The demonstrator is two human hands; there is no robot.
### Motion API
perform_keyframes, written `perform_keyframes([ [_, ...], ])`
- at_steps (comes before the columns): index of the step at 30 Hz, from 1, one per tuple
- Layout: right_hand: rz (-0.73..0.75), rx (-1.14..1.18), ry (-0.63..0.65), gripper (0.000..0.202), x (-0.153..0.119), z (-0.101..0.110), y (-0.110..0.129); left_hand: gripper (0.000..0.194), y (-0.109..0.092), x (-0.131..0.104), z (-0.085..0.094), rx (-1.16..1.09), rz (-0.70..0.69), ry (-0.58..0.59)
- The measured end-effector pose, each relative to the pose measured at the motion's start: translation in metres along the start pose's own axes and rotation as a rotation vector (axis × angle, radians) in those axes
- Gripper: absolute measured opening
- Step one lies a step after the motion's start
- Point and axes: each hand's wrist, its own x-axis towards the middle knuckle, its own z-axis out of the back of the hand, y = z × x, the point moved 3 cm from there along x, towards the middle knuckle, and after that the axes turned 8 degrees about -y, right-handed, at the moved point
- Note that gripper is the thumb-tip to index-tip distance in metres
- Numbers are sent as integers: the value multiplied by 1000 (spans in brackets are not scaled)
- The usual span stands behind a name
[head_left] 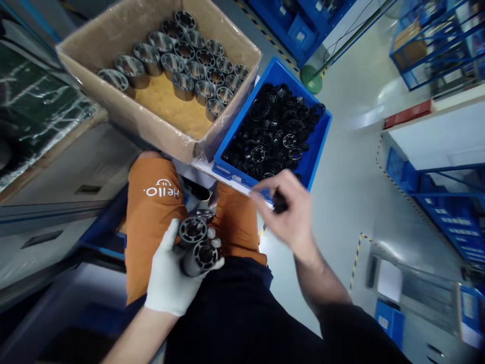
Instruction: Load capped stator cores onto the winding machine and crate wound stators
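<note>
My left hand [172, 278], in a white glove, is wrapped round metal cylinders [193, 230] with slotted ring-shaped ends, held above my lap. At least two stand side by side in its grasp, and another shiny piece shows just behind them. Bare and slightly blurred, my right hand [288, 207] is closed round a small black part [280, 201] near the front edge of the blue bin [320, 146]. Many black ring-shaped parts [273, 131] are heaped in that bin. A cardboard box [151, 121] to its left holds several upright metal cylinders [184, 85].
A plastic-wrapped green surface [34, 106] with drawers below lies at the left. Blue shelving [450, 202] stands at the right, with a green round pole base [311, 79] beyond the bin. My orange-clad legs [151, 222] are under my hands.
</note>
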Motion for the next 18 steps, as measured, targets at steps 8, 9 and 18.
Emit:
perform_keyframes([
  [8,-248,-331,171,5,27,6,-134,40,-3,-5,-9,99,-105,141],
  [9,-263,-325,142,4,25,6,-137,37,-5,-4,-8,95,-130,140],
  [18,-258,126,-36,43,5,23,-74,50,-15,-11,-10,53,-369,355],
])
